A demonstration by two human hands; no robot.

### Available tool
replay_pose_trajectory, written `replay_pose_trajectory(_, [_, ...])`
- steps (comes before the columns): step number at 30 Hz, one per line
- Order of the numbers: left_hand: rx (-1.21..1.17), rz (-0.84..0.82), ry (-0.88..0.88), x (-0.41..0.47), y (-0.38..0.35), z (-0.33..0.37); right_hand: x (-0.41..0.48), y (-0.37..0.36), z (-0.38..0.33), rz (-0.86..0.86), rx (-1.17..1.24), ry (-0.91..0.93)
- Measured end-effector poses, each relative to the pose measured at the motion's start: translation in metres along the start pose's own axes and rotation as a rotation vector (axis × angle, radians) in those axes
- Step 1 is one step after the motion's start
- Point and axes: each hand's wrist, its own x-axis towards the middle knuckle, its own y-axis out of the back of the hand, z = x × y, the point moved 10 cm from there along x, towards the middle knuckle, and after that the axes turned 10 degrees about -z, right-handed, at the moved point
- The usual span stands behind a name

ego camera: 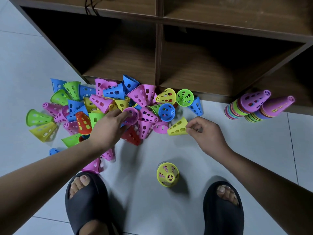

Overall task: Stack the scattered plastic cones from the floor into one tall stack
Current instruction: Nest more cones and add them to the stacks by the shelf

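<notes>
A heap of perforated plastic cones [105,106] in pink, blue, green, yellow and red lies on the floor in front of a shelf. My left hand [108,123] reaches into the heap and grips a pink cone [131,116] by its rim. My right hand [205,131] pinches the wide rim of a yellow cone [177,127] lying on its side at the heap's right edge. A short stack topped by a yellow cone [167,174] stands upright between my feet. Two tall stacks topped by purple cones [254,100] [276,106] lean at the right by the shelf.
A brown wooden shelf unit [157,53] with open compartments stands behind the heap. My feet in black slippers [86,204] [223,211] are at the bottom. Pale floor tiles [245,150] stretch between the heap and the tall stacks.
</notes>
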Motion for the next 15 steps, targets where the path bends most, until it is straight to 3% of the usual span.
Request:
replay_pose_trajectory(10, [0.076, -0.022, -0.07, 0.003, -0.004, 0.001, -0.029, -0.029, -0.023, -0.179, 0.607, -0.066])
replay_pose_trajectory(15, [-0.047, 0.033, -0.023, -0.005, 0.01, -0.007, -0.051, -0.053, -0.038, -0.396, 0.714, -0.081])
